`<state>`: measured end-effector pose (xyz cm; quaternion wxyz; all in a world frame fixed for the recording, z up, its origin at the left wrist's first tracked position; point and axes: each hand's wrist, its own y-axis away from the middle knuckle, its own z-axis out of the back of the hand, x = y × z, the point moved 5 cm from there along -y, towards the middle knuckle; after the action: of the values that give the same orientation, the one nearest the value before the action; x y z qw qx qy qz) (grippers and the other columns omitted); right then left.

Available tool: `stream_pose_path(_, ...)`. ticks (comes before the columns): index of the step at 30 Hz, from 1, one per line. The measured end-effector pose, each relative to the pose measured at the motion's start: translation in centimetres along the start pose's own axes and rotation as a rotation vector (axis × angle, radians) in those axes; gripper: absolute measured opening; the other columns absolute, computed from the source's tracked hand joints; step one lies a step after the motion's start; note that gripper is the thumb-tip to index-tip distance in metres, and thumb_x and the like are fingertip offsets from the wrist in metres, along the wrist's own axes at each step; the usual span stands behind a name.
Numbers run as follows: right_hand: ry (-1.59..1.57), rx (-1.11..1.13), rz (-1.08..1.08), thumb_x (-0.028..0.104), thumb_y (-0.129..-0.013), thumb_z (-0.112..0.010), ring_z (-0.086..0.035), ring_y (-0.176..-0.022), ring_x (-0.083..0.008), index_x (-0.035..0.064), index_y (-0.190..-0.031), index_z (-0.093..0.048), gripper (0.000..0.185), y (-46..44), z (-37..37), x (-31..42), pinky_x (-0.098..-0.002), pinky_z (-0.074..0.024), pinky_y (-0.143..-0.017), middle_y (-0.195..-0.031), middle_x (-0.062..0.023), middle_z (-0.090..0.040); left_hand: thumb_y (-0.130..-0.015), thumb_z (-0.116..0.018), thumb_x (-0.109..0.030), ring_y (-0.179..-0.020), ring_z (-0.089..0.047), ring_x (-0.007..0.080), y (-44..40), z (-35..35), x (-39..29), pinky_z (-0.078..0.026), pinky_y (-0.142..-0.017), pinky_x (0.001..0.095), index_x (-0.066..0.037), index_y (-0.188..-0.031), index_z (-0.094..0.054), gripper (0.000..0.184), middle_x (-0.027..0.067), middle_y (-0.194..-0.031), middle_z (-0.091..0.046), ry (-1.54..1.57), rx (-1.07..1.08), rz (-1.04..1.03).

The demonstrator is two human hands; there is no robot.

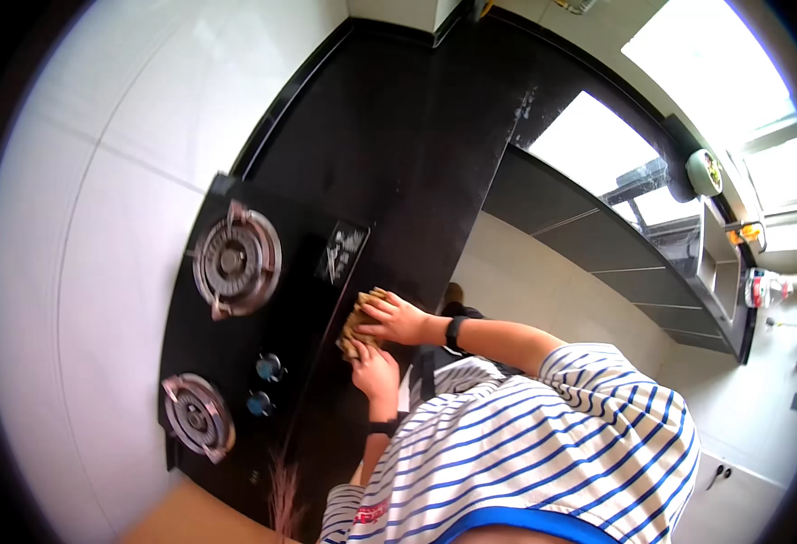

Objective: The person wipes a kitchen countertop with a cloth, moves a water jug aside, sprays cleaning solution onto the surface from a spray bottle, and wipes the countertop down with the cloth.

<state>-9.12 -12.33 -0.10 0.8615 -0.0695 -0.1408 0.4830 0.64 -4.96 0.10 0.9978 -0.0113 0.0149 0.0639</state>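
Observation:
A crumpled tan-brown cloth [350,332] lies on the black countertop, beside the front edge of the gas stove [303,313]. My right hand [395,319] rests over the cloth's upper part, fingers bent on it. Against its lower end, my left hand [376,370] grips the cloth with curled fingers. The two hands are close together, and they partly cover the cloth. Black bands circle both wrists. Two blue-ringed stove knobs [269,367] are to the left of my left hand.
Two burners [237,261] with metal pan supports stand on the stove. The black counter [389,136] runs away and turns right along the window. A bowl with green food [705,172] and a large plastic bottle [766,287] stand there. Dried pinkish stems [283,499] stick up at lower left.

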Motion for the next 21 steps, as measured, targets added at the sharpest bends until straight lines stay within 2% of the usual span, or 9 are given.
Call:
stream_pose_path(2,0.005,0.008,-0.029,0.036,-0.083,-0.06,-0.046,-0.123,-0.0279,0.0302,-0.134,-0.047,0.053,1.1,-0.5,-1.0,-0.0499,-0.0362,-0.099,-0.137,-0.0145,-0.043,-0.082,-0.055,-0.023,-0.079,-0.066,0.033,-0.3,-1.5,-0.3,-0.055,-0.062,0.0402,0.0,-0.094,-0.066,0.029,0.0158,-0.127,-0.056,0.017,-0.015,-0.075)
stream_pose_path(3,-0.018,-0.05,-0.049,0.04,-0.083,-0.06,-0.044,-0.125,-0.0277,0.0308,-0.133,-0.048,0.052,0.8,0.3,-1.3,-0.0483,-0.036,-0.099,-0.137,-0.0138,-0.043,-0.08,-0.059,-0.021,-0.082,-0.066,0.0329,-1.4,1.6,-0.8,-0.056,-0.062,0.0372,0.002,-0.094,-0.068,0.029,0.0165,-0.123,-0.059,-0.065,0.059,-0.089)
stream_pose_path(9,0.053,-0.058,-0.153,0.036,-0.084,-0.059,-0.047,-0.121,-0.0265,0.0303,-0.133,-0.049,0.05,8.0,3.7,-11.3,-0.0475,-0.0367,-0.099,-0.135,-0.0132,-0.045,-0.084,-0.057,-0.02,-0.08,-0.067,0.0323,-6.3,-0.2,-11.8,-0.056,-0.064,0.0373,0.001,-0.097,-0.067,0.027,0.0142,-0.126,-0.059,-0.002,0.083,-0.253)
stream_pose_path(11,0.035,-0.073,-0.167,0.029,-0.084,-0.06,-0.049,-0.116,-0.0261,0.029,-0.135,-0.047,0.053,9.6,4.7,-14.4,-0.0473,-0.0382,-0.098,-0.134,-0.0135,-0.046,-0.084,-0.057,-0.02,-0.081,-0.067,0.0317,-8.0,-0.8,-14.7,-0.056,-0.064,0.0377,0.0,-0.099,-0.067,0.027,0.0131,-0.126,-0.059,-0.025,0.078,-0.294)
stream_pose_path(14,0.1,-0.13,-0.211,0.027,-0.083,-0.06,-0.049,-0.114,-0.025,0.0274,-0.134,-0.048,0.053,11.6,6.1,-19.8,-0.0455,-0.039,-0.098,-0.131,-0.0134,-0.048,-0.085,-0.057,-0.02,-0.087,-0.065,0.0327,-11.6,-0.9,-19.8,-0.056,-0.069,0.0381,-0.001,-0.101,-0.066,0.026,0.0114,-0.128,-0.057,-0.039,0.102,-0.317)
stream_pose_path(16,0.16,-0.181,-0.262,0.027,-0.081,-0.06,-0.05,-0.109,-0.0228,0.0235,-0.134,-0.049,0.054,12.8,7.0,-23.7,-0.04,-0.041,-0.093,-0.123,-0.0102,-0.051,-0.087,-0.056,-0.022,-0.086,-0.065,0.0328,-14.4,-1.5,-23.0,-0.055,-0.07,0.0398,-0.004,-0.101,-0.065,0.024,0.0097,-0.13,-0.056,0.074,-0.027,-0.362)
stream_pose_path(19,0.175,-0.194,-0.393,0.025,-0.082,-0.058,-0.05,-0.105,-0.0204,0.0214,-0.133,-0.05,0.052,15.6,8.7,-29.9,-0.0339,-0.0415,-0.085,-0.116,-0.0067,-0.052,-0.09,-0.054,-0.018,-0.11,-0.057,0.0373,-18.7,-2.6,-28.9,-0.051,-0.087,0.0391,-0.004,-0.117,-0.061,0.031,0.0088,-0.137,-0.05,0.179,0.029,-0.404)
stream_pose_path(21,0.208,-0.204,-0.496,0.024,-0.082,-0.056,-0.049,-0.103,-0.0203,0.0201,-0.131,-0.053,0.049,17.6,9.8,-34.5,-0.0334,-0.0411,-0.084,-0.114,-0.0067,-0.053,-0.091,-0.053,-0.018,-0.119,-0.05,0.0384,-21.9,-3.2,-33.6,-0.045,-0.097,0.0402,-0.001,-0.125,-0.055,0.038,0.0107,-0.142,-0.044,0.254,0.077,-0.478)
